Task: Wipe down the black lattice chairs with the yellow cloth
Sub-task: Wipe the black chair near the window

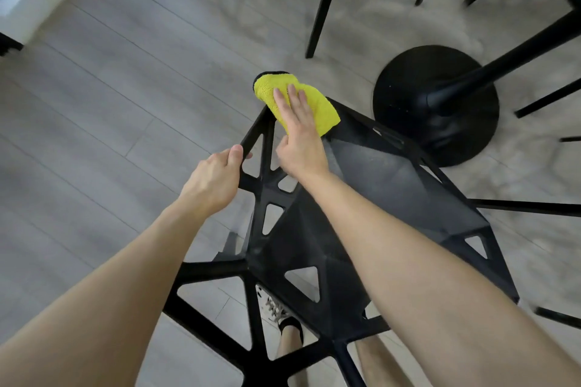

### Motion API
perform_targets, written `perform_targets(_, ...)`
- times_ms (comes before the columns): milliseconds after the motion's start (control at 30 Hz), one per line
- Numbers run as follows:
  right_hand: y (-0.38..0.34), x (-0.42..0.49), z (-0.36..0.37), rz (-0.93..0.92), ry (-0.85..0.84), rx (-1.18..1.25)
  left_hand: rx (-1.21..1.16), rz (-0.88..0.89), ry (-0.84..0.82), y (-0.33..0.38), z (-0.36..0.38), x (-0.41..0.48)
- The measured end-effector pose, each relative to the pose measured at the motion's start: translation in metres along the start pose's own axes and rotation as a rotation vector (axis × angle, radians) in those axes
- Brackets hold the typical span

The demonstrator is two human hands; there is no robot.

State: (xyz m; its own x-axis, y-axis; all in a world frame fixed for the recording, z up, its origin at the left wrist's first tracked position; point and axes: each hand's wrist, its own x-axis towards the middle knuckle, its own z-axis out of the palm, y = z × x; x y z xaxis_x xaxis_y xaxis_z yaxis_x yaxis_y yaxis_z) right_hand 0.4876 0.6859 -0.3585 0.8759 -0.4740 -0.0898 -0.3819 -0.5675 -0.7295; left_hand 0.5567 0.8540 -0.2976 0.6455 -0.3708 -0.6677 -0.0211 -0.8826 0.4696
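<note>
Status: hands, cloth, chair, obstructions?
Left hand grips black lattice chair frame bar. Right hand flat, pressing yellow cloth onto chair's far corner. Round pedestal base close beyond that corner.

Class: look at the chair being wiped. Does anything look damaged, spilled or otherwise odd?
Nothing broken or spilled. One oddity: a pale grey haze on a panel of the black lattice chair, beside the yellow cloth under the right hand; it may be dust or glare.

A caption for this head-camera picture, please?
Right hand presses yellow cloth onto black lattice chair; left hand grips its edge.
</note>
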Motion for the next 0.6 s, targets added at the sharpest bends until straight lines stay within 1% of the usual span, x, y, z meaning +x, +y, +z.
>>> perform_targets(67, 0.035, -0.025, -0.021, -0.036, -0.058, -0.088, 0.002, 0.0, -0.009, 0.0, 0.001, -0.001)
perform_targets(100, 0.053, -0.044, -0.034, -0.04, -0.062, -0.158, -0.007, -0.003, -0.007, 0.001, 0.001, -0.002)
perform_targets(167, 0.073, -0.078, -0.055, -0.012, -0.07, -0.267, -0.008, -0.014, -0.004, 0.004, 0.001, -0.004)
perform_targets(200, 0.073, -0.082, -0.055, 0.02, -0.071, -0.273, -0.003, -0.019, -0.001, 0.004, 0.001, -0.004)
perform_targets(233, 0.068, -0.076, -0.051, 0.068, -0.053, -0.242, 0.006, -0.023, 0.005, 0.004, 0.001, -0.004)
perform_targets(300, 0.046, -0.04, -0.038, 0.207, -0.003, -0.106, 0.019, -0.026, 0.012, 0.004, 0.001, -0.005)
perform_targets(333, 0.035, -0.023, -0.031, 0.237, 0.008, -0.056, 0.019, -0.028, 0.018, 0.003, 0.0, -0.005)
perform_targets(400, 0.027, -0.015, -0.015, 0.21, 0.05, -0.054, 0.005, -0.017, 0.016, 0.004, 0.0, -0.006)
perform_targets(467, 0.031, -0.057, -0.001, 0.171, 0.075, -0.101, -0.003, -0.006, 0.007, 0.005, 0.001, -0.007)
perform_targets(500, 0.032, -0.09, 0.007, 0.154, 0.049, -0.144, -0.002, -0.001, 0.011, 0.005, 0.0, -0.008)
perform_targets(567, 0.035, -0.149, 0.015, 0.096, -0.062, -0.229, -0.009, 0.006, 0.013, 0.004, -0.001, -0.009)
perform_targets(600, 0.038, -0.164, 0.014, 0.066, -0.099, -0.266, -0.016, 0.008, 0.013, 0.004, -0.001, -0.009)
